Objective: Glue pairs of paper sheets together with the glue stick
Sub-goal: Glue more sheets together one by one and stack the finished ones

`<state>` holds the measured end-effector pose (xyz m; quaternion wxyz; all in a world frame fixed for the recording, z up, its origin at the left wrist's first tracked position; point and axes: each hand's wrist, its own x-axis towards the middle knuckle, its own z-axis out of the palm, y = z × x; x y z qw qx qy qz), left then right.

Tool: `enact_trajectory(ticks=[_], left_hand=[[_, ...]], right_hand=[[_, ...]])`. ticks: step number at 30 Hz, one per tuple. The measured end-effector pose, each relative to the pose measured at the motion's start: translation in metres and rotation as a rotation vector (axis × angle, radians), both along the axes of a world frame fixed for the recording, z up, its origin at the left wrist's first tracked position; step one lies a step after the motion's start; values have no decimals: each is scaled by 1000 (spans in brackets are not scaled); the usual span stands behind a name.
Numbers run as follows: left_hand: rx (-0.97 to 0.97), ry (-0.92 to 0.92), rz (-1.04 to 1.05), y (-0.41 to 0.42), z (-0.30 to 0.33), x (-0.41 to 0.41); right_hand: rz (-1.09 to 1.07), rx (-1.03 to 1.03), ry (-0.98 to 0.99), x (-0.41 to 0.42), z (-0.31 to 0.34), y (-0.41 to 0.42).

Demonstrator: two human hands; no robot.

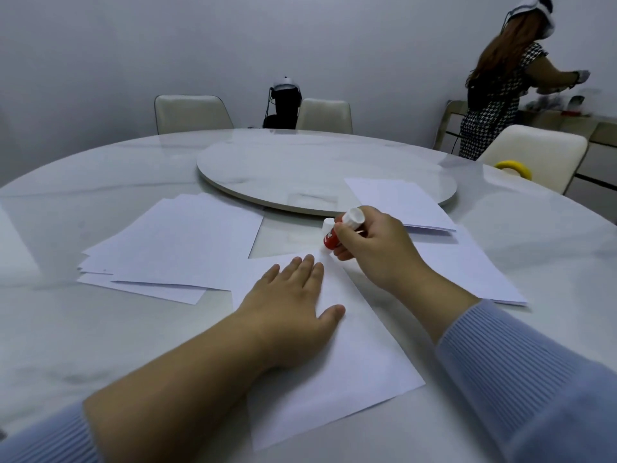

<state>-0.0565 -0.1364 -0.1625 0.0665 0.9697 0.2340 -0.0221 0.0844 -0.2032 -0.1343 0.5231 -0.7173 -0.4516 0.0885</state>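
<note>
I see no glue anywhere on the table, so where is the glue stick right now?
The glue stick is in the right hand, tip down at the far edge of the sheet that the left hand presses flat.

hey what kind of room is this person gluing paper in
Probably a dining room: a large round marble-look table with a lazy Susan turntable at its centre, cream padded chairs around it, and a sideboard against the wall.
</note>
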Motion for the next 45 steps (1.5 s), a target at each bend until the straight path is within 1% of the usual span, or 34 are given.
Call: enact_trajectory(ticks=[4,8,14,18,22,24,25,27,28,29,31,32,33,34,36,37,38,39,40,42,44,45], left_hand=[[2,3,-4,1,0,1],[3,11,-4,1,-1,2],[5,22,-4,1,-1,3],[-2,37,0,1,0,3],[-12,37,0,1,1,2],[-15,41,-4,0,1,1],[-14,48,-8,-1,3,1],[-18,86,-44,-1,9,0],[-37,124,-90,0,14,0],[-67,179,-158,2,22,-1],[-158,303,-318,6,40,-5],[-210,333,-376,7,47,-7],[-248,317,-401,7,52,-8],[-265,252,-388,5,54,-9],[-234,28,-283,-4,47,-7],[-174,-40,-215,-10,39,-6],[-105,-38,-160,-16,31,-4],[-52,11,-138,-21,24,-3],[-41,73,-149,-24,19,-3],[-121,129,-211,-23,17,-7],[-204,102,-257,-19,22,-10],[-220,62,-247,-19,23,-10]], right_hand=[[4,-36,-37,2,-3,4],[-27,-104,-129,2,3,-8],[7,-138,-252,-20,11,-56],[48,-149,-241,-34,10,-90],[64,-128,-154,-34,4,-109],[85,-93,-60,-33,2,-112],[82,-17,48,-31,1,-112],[23,237,332,-22,0,-113],[-27,365,451,-17,0,-114],[-77,462,530,-12,1,-115],[-157,566,601,-6,1,-117],[-185,590,625,-4,1,-118],[-205,601,643,-2,1,-118],[-215,604,650,-2,0,-117],[-203,584,634,-3,0,-117],[-195,567,606,-4,-1,-116],[-194,546,562,-4,-2,-116],[-201,517,497,-5,-3,-116],[-214,487,424,-6,-5,-116],[-224,443,284,-10,-4,-114],[-197,414,149,-15,-1,-108],[-180,388,83,-16,0,-104]])
